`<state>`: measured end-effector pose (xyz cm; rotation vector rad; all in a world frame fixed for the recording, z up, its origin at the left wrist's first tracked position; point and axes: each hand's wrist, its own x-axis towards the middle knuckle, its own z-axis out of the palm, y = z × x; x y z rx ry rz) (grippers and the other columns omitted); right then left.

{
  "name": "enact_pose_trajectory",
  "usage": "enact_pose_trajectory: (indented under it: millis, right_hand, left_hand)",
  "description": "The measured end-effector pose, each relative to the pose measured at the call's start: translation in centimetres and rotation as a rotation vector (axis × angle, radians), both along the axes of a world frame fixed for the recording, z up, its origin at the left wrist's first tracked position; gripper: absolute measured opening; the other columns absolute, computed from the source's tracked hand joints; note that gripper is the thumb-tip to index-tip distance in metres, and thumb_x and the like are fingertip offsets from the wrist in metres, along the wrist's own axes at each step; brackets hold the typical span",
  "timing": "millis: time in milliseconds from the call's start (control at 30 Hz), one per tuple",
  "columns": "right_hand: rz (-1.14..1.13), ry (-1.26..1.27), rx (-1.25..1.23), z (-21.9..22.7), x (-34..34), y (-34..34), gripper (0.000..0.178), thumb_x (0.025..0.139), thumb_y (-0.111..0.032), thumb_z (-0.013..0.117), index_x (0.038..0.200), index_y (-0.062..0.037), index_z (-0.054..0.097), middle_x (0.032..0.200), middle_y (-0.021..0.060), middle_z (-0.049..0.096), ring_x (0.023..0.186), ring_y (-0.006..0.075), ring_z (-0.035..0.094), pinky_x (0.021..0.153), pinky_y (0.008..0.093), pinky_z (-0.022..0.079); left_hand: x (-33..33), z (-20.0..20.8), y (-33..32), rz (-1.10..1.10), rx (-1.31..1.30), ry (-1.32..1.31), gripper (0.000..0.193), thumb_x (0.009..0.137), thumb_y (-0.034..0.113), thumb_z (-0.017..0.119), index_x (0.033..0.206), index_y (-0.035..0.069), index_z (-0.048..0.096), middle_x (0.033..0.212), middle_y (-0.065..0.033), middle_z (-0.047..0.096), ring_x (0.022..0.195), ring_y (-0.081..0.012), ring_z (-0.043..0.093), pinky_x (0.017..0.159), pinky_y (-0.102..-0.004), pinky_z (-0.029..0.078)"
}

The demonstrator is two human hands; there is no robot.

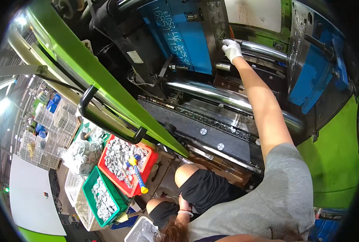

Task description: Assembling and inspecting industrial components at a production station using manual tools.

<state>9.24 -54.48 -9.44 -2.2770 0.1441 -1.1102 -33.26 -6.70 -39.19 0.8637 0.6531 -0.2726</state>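
Observation:
My right arm stretches far across the machine. Its white-gloved right hand [232, 50] is at the metal face of a blue mould half [197, 50], with the fingers drawn together. Whatever they hold, if anything, is too small to make out. Just below that hand a short metal cylinder [222, 67] juts from the mould. To the right stands the other blue mould half [313, 76], with a gap between the two. My left hand [184, 205] is low beside my knee, a pale band at its wrist; its fingers are mostly hidden.
Shiny tie bars [215, 97] cross below and behind my right arm. A green machine door [102, 86] with a black handle [88, 101] slants at left. Beyond it are a red tray [152, 163] of small grey parts with a blue-and-yellow mallet [136, 172], and a green tray [91, 177].

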Motion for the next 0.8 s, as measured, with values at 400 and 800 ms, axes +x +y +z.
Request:
enact_pose_trajectory:
  millis: [400, 800]
  right_hand:
    - [0.043, 0.13, -0.054, 1.4, -0.9, -0.2, 0.03, 0.077, -0.018, 0.054, 0.102, -0.0042, 0.063, 0.101, 0.0174, 0.062, 0.098, 0.0326, 0.057, 0.087, 0.0351, 0.044]
    - [1.142, -0.154, -0.16, 7.8, -28.7, 25.2, 0.022, 0.084, -0.02, 0.06, 0.097, -0.0016, 0.06, 0.114, 0.0155, 0.053, 0.108, 0.0262, 0.05, 0.092, 0.0339, 0.04]
  left_hand:
    - [0.3, 1.6, -0.4, -0.009, 0.102, 0.019, 0.032, 0.087, 0.021, 0.053, 0.112, 0.002, 0.055, 0.11, -0.0093, 0.06, 0.097, -0.0209, 0.058, 0.086, -0.0325, 0.045]
    - [4.9, 31.4, -1.5, -0.324, -0.027, -0.773, 0.094, 0.076, 0.075, 0.032, 0.143, 0.015, 0.003, 0.126, -0.023, 0.044, 0.036, -0.0052, 0.034, 0.034, -0.0211, 0.041]
